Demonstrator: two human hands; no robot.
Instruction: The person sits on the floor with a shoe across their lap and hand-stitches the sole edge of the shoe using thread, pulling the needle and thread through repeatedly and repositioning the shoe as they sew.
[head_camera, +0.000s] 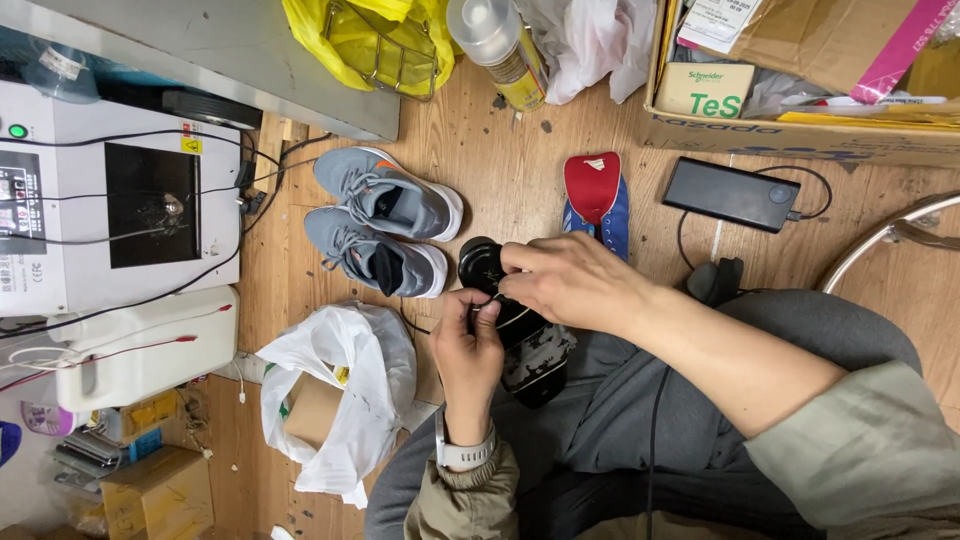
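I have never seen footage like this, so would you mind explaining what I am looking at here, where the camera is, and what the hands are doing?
There is no machine doing the work: one camera sits on a seated person's head and looks down at their lap and a wooden floor. The left hand, with a watch on its wrist, and the right hand both grip a dark shoe resting on the knees; the left fingers seem to pinch a thin lace or thread. On the floor lie a pair of grey sneakers, a red and blue insole, a black power bank with a cable, a white plastic bag, a cardboard box and a white machine at the left.
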